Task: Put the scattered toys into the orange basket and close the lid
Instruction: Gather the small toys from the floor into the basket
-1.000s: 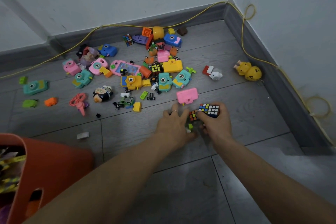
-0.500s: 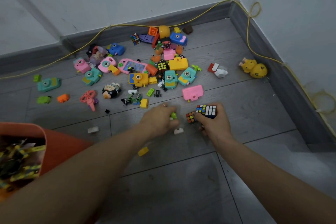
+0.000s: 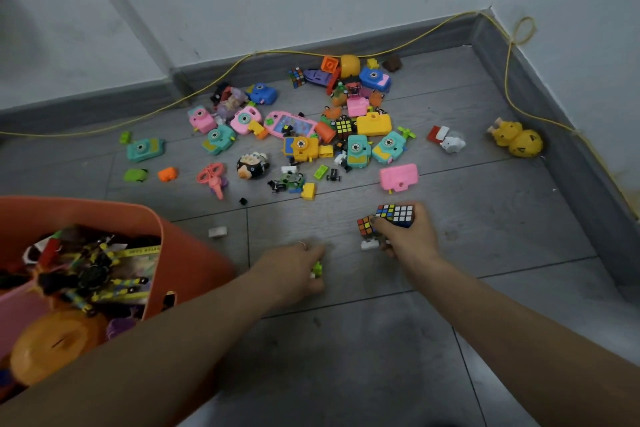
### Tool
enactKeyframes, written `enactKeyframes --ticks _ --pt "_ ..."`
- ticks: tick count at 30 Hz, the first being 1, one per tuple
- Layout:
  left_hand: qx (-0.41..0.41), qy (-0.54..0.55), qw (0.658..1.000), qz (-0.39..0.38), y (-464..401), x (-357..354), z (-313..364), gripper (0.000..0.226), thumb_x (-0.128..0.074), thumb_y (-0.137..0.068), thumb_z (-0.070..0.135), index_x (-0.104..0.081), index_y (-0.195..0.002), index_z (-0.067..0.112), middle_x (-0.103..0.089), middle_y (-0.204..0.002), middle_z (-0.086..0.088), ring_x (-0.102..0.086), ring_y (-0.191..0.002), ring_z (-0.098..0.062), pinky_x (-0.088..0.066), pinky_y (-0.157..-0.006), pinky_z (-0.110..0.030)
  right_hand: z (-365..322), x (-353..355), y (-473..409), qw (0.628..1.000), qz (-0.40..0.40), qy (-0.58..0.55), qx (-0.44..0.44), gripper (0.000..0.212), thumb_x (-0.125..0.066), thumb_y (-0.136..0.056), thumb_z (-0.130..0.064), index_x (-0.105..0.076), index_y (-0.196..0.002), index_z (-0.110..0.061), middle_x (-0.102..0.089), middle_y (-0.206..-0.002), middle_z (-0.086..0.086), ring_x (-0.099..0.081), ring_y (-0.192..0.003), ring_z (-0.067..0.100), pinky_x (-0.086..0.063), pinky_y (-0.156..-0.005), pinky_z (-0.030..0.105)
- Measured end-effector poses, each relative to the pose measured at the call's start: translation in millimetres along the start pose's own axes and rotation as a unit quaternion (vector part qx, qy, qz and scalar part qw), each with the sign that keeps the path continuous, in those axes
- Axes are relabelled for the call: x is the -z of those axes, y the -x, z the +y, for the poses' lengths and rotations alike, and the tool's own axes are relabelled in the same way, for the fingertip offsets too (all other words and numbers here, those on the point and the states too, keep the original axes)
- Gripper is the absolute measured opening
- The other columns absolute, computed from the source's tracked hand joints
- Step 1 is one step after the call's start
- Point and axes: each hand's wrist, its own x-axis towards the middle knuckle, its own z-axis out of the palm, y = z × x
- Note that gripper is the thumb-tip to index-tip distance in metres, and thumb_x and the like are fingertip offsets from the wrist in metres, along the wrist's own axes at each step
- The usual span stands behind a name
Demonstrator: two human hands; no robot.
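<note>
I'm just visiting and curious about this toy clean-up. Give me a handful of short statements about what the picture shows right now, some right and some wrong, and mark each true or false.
1. The right hand grips a puzzle cube. True.
2. The orange basket holds nothing. False: it already has toys in it.
3. The left hand holds a small green piece. True.
4. The pink scissors are in the left hand. False: they lie on the floor among the scattered toys.
5. The yellow duck toy sits by the right-hand wall, apart from the main pile. True.
</note>
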Motion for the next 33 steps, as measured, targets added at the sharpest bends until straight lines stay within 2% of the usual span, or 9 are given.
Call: enactKeyframes --ticks 5,11,15,18,20,24,27,30,33 --pt "-0.014 -0.009 1.000 -0.011 4 -13 9 0.053 -0.051 -0.096 0.042 -0.029 -0.142 0.028 -0.030 -0.145 -0.015 -0.050 -0.118 -0.033 -0.047 -0.085 -0.038 4 -4 12 0.995 -0.031 -0.091 -0.035 0.037 -0.076 -0.082 -0.009 -0.050 -0.109 -0.014 -0.066 -0.088 0.015 -0.052 -0.047 0.012 -0.037 -0.038 0.022" --pt "0.004 0.004 1.000 0.024 6 -23 16 0.044 -0.042 -0.101 0.037 -0.033 -0.143 0.026 -0.025 -0.150 -0.018 -0.043 -0.125 -0.037 -0.047 -0.091 -0.039 14 -13 15 0.997 -0.070 -0.023 -0.016 0.038 -0.076 -0.084 -0.014 -0.050 -0.112 -0.016 -0.069 -0.094 0.013 -0.058 -0.053 0.014 -0.044 -0.043 0.026" --pt "0.008 0.107 0.993 0.045 6 -21 11 0.046 -0.051 -0.097 0.040 -0.035 -0.139 0.026 -0.033 -0.138 -0.010 -0.047 -0.115 -0.025 -0.046 -0.089 -0.033 22 -17 14 0.998 -0.067 -0.021 -0.003 0.036 -0.075 -0.085 -0.012 -0.049 -0.109 -0.019 -0.068 -0.095 0.011 -0.062 -0.053 0.013 -0.045 -0.043 0.028" --pt "0.009 0.187 0.981 0.059 5 -21 8 0.031 -0.056 -0.094 0.039 -0.045 -0.119 0.024 -0.039 -0.120 -0.003 -0.047 -0.100 -0.018 -0.046 -0.081 -0.030 28 -20 11 0.998 -0.059 -0.012 0.021 0.036 -0.075 -0.085 -0.012 -0.049 -0.108 -0.020 -0.068 -0.095 0.011 -0.065 -0.058 0.018 -0.047 -0.044 0.029" --pt "0.016 0.233 0.971 0.051 3 -20 6 0.021 -0.057 -0.093 0.036 -0.051 -0.107 0.023 -0.040 -0.111 0.000 -0.047 -0.097 -0.017 -0.045 -0.081 -0.030 31 -22 11 0.998 -0.058 -0.014 0.032 0.035 -0.075 -0.085 -0.014 -0.050 -0.107 -0.021 -0.069 -0.096 0.010 -0.068 -0.062 0.021 -0.047 -0.046 0.030" --pt "-0.010 0.253 0.964 0.079 2 -19 11 0.018 -0.063 -0.088 0.036 -0.053 -0.097 0.025 -0.044 -0.101 0.006 -0.045 -0.094 -0.012 -0.037 -0.076 -0.026 36 -26 10 0.998 -0.039 -0.023 0.034 0.031 -0.076 -0.083 -0.014 -0.053 -0.102 -0.022 -0.072 -0.090 0.009 -0.067 -0.058 0.024 -0.046 -0.046 0.030" --pt "-0.072 0.217 0.971 0.067 6 -17 25 0.031 -0.066 -0.084 0.037 -0.048 -0.107 0.026 -0.048 -0.108 0.005 -0.049 -0.097 -0.015 -0.044 -0.079 -0.028 35 -27 7 0.998 -0.030 -0.046 0.024 0.029 -0.076 -0.082 -0.013 -0.054 -0.099 -0.020 -0.071 -0.086 0.011 -0.062 -0.055 0.022 -0.045 -0.045 0.030" --pt "-0.081 0.152 0.984 0.043 5 -20 35 0.063 -0.070 -0.080 0.036 -0.038 -0.134 0.029 -0.050 -0.120 -0.003 -0.056 -0.104 -0.025 -0.049 -0.084 -0.033 35 -28 3 0.998 -0.026 -0.059 0.016 0.028 -0.077 -0.081 -0.012 -0.055 -0.095 -0.022 -0.070 -0.086 0.010 -0.061 -0.057 0.020 -0.045 -0.047 0.031" --pt "-0.071 0.096 0.992 0.034 5 -22 44 0.061 -0.069 -0.084 0.035 -0.039 -0.137 0.026 -0.049 -0.120 -0.010 -0.059 -0.102 -0.033 -0.049 -0.080 -0.036 37 -28 1 0.998 -0.033 -0.050 0.019 0.027 -0.077 -0.080 -0.012 -0.057 -0.093 -0.023 -0.071 -0.087 0.012 -0.062 -0.057 0.022 -0.044 -0.046 0.030"
